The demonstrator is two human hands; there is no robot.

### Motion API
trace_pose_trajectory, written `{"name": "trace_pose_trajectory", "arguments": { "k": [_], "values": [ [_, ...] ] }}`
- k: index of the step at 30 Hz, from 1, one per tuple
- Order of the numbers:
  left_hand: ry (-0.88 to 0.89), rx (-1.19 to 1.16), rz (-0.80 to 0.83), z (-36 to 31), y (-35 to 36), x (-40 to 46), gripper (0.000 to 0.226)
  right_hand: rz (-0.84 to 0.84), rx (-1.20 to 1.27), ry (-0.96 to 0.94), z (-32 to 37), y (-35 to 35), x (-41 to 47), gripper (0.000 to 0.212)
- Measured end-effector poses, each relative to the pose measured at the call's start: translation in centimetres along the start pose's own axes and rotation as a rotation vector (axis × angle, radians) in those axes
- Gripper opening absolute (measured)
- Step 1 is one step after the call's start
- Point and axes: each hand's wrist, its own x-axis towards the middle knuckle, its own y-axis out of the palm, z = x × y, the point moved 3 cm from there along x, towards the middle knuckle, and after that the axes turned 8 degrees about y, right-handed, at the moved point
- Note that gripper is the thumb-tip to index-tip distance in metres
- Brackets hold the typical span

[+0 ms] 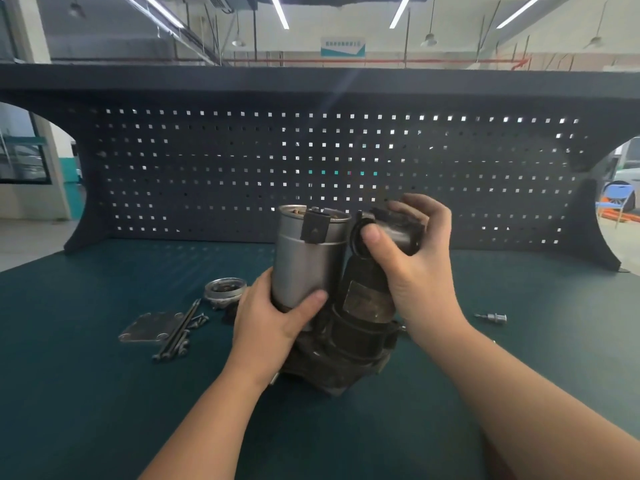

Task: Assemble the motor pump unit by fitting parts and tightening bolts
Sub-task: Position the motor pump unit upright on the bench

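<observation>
Several loose bolts (178, 329) lie on teal benchtop (86, 393); dark pegboard (207, 168) behind.

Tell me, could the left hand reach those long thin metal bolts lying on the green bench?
Probably yes: the long thin metal bolts lie uncovered just beside the left hand. But that hand grips the silver metal cylinder, so it must let go first.

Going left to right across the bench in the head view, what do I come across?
Flat metal plate → long bolts → round metal cap → left hand on the silver motor can → right hand on the dark pump body → small fitting.
</observation>
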Motion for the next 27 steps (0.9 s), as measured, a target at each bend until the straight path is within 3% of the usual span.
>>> {"name": "trace_pose_trajectory", "arguments": {
  "k": [5,11,16,27],
  "values": [
    [-0.017,-0.018,-0.010,0.2,-0.1,0.2,0.067,-0.072,0.035,-0.003,-1.1,1.4,-1.4,0.084],
    [-0.013,-0.004,-0.012,0.0,-0.1,0.1,0.069,-0.046,-0.010,-0.062,-0.5,0.9,-1.2,0.060],
    [-0.007,-0.002,-0.010,-0.1,-0.2,0.0,0.072,-0.019,0.092,0.036,-1.5,0.2,0.0,0.058],
    [-0.006,0.001,-0.012,-0.2,-0.1,0.0,0.072,-0.027,0.011,-0.063,-1.7,0.3,-0.5,0.050]
  ]
}}
